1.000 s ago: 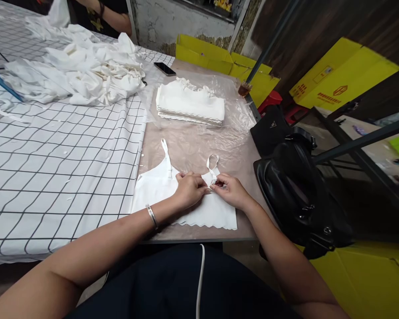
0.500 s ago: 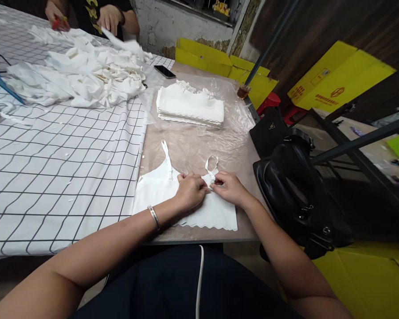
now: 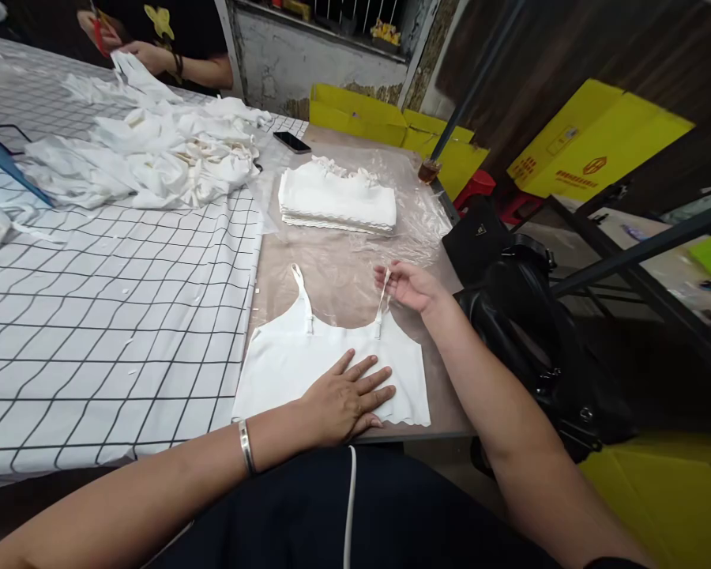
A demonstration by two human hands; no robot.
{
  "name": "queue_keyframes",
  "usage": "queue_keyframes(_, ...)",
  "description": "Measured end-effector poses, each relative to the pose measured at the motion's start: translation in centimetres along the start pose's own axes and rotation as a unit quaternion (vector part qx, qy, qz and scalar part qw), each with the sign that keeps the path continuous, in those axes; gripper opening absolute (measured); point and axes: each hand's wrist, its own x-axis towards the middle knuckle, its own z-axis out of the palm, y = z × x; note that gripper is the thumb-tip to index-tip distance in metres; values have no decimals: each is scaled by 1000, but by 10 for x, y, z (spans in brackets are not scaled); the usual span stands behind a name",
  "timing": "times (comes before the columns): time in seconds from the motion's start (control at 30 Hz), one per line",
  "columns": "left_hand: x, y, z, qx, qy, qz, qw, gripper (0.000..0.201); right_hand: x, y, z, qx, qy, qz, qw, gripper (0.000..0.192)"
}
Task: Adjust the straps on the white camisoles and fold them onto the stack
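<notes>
A white camisole top (image 3: 284, 367) lies flat on the brown table near its front edge, straps pointing away from me. My left hand (image 3: 347, 397) presses flat on the lower middle of the top, fingers spread. My right hand (image 3: 408, 285) pinches the end of the right strap (image 3: 382, 304) and holds it stretched straight away from the top. The left strap (image 3: 302, 296) lies loose on the table.
A folded stack of white tops (image 3: 337, 199) sits on clear plastic sheeting (image 3: 415, 229) beyond. A heap of white garments (image 3: 154, 154) lies on the checked cloth (image 3: 112, 316) at left, where another person's hands (image 3: 145, 55) work. A phone (image 3: 291, 142), black bags (image 3: 527, 316) and yellow boxes (image 3: 592, 142) are around.
Both hands left the strap fitting at the top's right shoulder. My left hand dropped flat onto the top; my right hand drew the right strap out straight. The top now lies smooth.
</notes>
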Motion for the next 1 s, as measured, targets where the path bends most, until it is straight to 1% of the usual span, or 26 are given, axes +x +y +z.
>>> queue_keyframes(0.07, 0, 0, -1, -2, -10, 4, 1000, 54, 16, -9, 3, -45, 10, 9, 999, 18)
queue_keyframes(0.13, -1, 1, -2, -1, -9, 8, 1000, 56, 26, -11, 4, -76, 18, 58, 995, 20)
queue_keyframes(0.2, -1, 0, -2, 4, -4, 11, 1000, 57, 31, -10, 3, -92, 27, 101, 990, 21)
queue_keyframes(0.27, 0, 1, -3, 7, -5, 13, 1000, 56, 31, -7, 0, -102, 31, 110, 988, 22)
queue_keyframes(0.37, 1, 1, -6, 8, -13, 13, 1000, 55, 29, -8, -4, -147, 30, 82, 985, 21)
queue_keyframes(0.47, 1, 2, -8, 13, -2, 14, 1000, 55, 26, -17, -8, -202, 34, 61, 977, 19)
queue_keyframes(0.53, 0, 2, -9, 17, 6, 20, 1000, 56, 25, -24, -11, -248, 5, 51, 967, 19)
queue_keyframes(0.6, -1, 2, -9, 20, 10, 24, 999, 56, 24, -31, -13, -307, -42, 27, 950, 23)
queue_keyframes(0.63, -1, 2, -9, 20, 10, 25, 999, 56, 25, -34, -14, -343, -53, 12, 938, 24)
queue_keyframes(0.67, -1, 2, -9, 20, 8, 24, 999, 56, 26, -37, -14, -379, -50, -4, 924, 24)
queue_keyframes(0.73, -2, 2, -8, 19, 4, 20, 1000, 55, 30, -39, -14, -445, -16, -29, 895, 22)
queue_keyframes(0.8, -2, 2, -7, 20, 6, 20, 1000, 56, 37, -39, -14, -479, 20, -52, 876, 24)
queue_keyframes(0.9, -3, 1, -4, 29, 18, 24, 999, 56, 47, -36, -15, -471, 42, -73, 878, 30)
queue_keyframes(0.93, -3, 0, -3, 31, 19, 26, 999, 56, 50, -35, -15, -465, 44, -69, 881, 30)
queue_keyframes(1.0, -3, 0, -2, 35, 17, 28, 999, 56, 53, -33, -17, -451, 33, -40, 891, 27)
